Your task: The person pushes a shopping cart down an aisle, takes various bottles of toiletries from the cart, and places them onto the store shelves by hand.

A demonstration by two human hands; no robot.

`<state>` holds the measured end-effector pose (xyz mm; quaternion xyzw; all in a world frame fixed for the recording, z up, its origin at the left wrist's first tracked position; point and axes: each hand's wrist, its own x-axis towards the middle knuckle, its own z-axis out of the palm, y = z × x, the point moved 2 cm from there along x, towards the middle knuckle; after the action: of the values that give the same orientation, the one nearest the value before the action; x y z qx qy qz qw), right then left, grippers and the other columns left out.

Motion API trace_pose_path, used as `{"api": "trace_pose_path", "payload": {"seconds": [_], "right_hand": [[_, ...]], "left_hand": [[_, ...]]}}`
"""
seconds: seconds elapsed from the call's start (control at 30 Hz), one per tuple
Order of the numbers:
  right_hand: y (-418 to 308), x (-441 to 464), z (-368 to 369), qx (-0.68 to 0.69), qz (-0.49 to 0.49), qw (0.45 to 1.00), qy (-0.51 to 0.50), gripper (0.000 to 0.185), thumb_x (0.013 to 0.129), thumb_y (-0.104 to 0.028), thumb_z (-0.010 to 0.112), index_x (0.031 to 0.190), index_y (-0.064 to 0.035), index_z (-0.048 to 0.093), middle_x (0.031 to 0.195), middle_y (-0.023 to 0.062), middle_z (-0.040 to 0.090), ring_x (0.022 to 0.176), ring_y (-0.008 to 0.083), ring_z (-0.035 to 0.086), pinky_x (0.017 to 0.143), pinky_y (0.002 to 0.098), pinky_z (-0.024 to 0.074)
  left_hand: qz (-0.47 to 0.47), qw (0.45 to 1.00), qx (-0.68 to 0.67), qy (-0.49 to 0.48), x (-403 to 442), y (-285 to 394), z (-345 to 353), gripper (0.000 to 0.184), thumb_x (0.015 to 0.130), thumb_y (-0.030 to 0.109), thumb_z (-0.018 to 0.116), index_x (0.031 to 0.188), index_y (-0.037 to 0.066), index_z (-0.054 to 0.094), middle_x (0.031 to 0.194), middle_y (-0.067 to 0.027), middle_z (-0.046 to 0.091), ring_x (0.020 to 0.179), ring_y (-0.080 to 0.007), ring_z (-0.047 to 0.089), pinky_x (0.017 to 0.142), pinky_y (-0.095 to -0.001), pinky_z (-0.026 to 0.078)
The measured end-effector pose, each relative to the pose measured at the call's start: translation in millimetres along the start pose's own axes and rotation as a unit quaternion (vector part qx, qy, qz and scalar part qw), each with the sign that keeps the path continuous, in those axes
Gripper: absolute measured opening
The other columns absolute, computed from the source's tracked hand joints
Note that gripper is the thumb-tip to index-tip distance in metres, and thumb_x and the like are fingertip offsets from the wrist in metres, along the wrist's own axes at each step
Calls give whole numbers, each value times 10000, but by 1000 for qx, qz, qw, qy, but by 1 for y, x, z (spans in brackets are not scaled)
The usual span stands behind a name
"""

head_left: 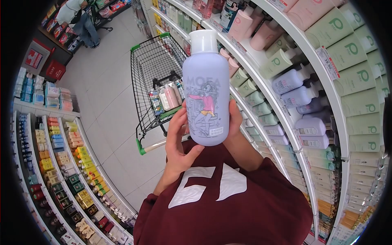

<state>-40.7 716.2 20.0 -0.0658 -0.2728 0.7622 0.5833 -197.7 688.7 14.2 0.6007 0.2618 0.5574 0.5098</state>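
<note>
Currently held: one lilac bottle (206, 98), raised between both hands in front of the chest; printed face towards the camera.
Bottle axis: long axis runs near to far in view; white cap (203, 41) at the far end, base at the near end. True tilt from vertical cannot be told from this view.
Left hand (179, 143): clamped on the bottle's left flank, low down, thumb by the base; finger contact behind partly hidden.
Right hand (235, 118): clamped on the right flank, lower half; most fingers hidden behind the bottle.
Grip vs. cap: both hands sit nearer the base; cap beyond them, fingers apart from it.
Cart (143, 77): left of the bottle and reaching farther off; left hand is the nearer one. Handle (157, 146) at its near end.
Cart load: pink bottle (171, 97) and other containers grouped at the near right of the basket.
Right shelf (255, 65): right hand is the nearer one. Lilac pump bottles (288, 79) stand just right of the held bottle in view; large green bottles (353, 51) farther right, price tag (328, 63) on the shelf edge.
Left shelf (71, 153): rows of small goods, well apart from both hands.
Other person (83, 29): far left, beside another cart (96, 20).
</note>
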Motion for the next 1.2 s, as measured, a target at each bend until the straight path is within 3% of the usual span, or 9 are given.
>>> {"api": "trace_pose_path", "payload": {"seconds": [0.17, 0.43, 0.7, 0.9, 0.97, 1.03, 1.07, 1.17, 1.2], "right_hand": [[1, 4, 1, 67, -32, 997, -17, 972, 928, -726, 454, 1545, -2, 255, 1415, 308, 444, 1178, 427, 601, 888, 575, 583], [-2, 2, 3, 29, -27, 998, 47, 979, 918, -751, 431, 1528, 2, 288, 1360, 298, 481, 1077, 405, 640, 785, 523, 602], [-7, -1, 1, 22, -22, 998, 50, 979, 916, -758, 418, 1524, -1, 294, 1343, 300, 487, 1042, 407, 648, 786, 524, 599], [-16, -7, -5, 54, -42, 997, 26, 973, 917, -733, 451, 1524, 10, 293, 1364, 311, 485, 1154, 414, 609, 874, 529, 577], [-23, -13, -11, -23, -57, 998, 28, 936, 923, -657, 510, 1522, 33, 305, 1451, 236, 481, 1254, 344, 576, 1027, 476, 503], [-26, -25, -20, -49, -70, 994, 64, 947, 903, -632, 550, 1521, 40, 299, 1444, 246, 485, 1261, 344, 574, 1035, 468, 499], [-27, -31, -27, -74, -78, 989, 98, 960, 884, -607, 589, 1521, 47, 292, 1438, 256, 489, 1267, 343, 571, 1043, 461, 495], [-32, -42, -39, -176, -119, 971, 108, 995, 811, -539, 699, 1518, 41, 308, 1455, 227, 491, 1290, 333, 559, 1077, 458, 468], [-35, -49, -36, -186, -113, 964, 150, 1054, 749, -454, 781, 1532, 33, 270, 1464, 212, 479, 1316, 317, 533, 1107, 446, 428]], "left_hand": [[15, 999, 28, -9, 4, 1, -1, 794, 804, 200, 821, 1475, 27, 434, 1555, -199, 350, 1370, -307, 467, 1049, -427, 463], [28, 999, 33, -6, 6, -4, 1, 805, 778, 206, 844, 1461, 27, 457, 1528, -199, 383, 1128, -213, 558, 941, -355, 490], [20, 999, 31, -13, 9, -3, 7, 792, 774, 194, 846, 1450, 30, 467, 1524, -212, 385, 1248, -270, 544, 992, -384, 485], [7, 999, 30, -43, 15, -4, 16, 847, 768, 182, 839, 1491, 48, 420, 1558, -221, 347, 1377, -331, 462, 1056, -434, 468], [-17, 998, 5, -55, 17, -4, 22, 883, 764, 175, 836, 1516, 56, 390, 1582, -224, 316, 1423, -348, 415, 1074, -447, 458], [-121, 983, -110, -83, 18, -5, 28, 966, 759, 161, 831, 1569, 78, 309, 1623, -224, 243, 1479, -355, 323, 1087, -465, 445], [-150, 974, -141, -99, 16, -11, 28, 1002, 762, 152, 825, 1587, 65, 262, 1635, -209, 216, 1510, -332, 258, 1138, -457, 382], [-191, 957, -186, -118, 11, -18, 41, 1017, 769, 176, 839, 1584, 35, 248, 1629, -193, 224, 1512, -296, 254, 1178, -428, 315], [-205, 956, -188, -97, 11, -19, 46, 1071, 741, 224, 884, 1575, 7, 248, 1586, -171, 309, 1470, -263, 328, 1178, -395, 295]]}}
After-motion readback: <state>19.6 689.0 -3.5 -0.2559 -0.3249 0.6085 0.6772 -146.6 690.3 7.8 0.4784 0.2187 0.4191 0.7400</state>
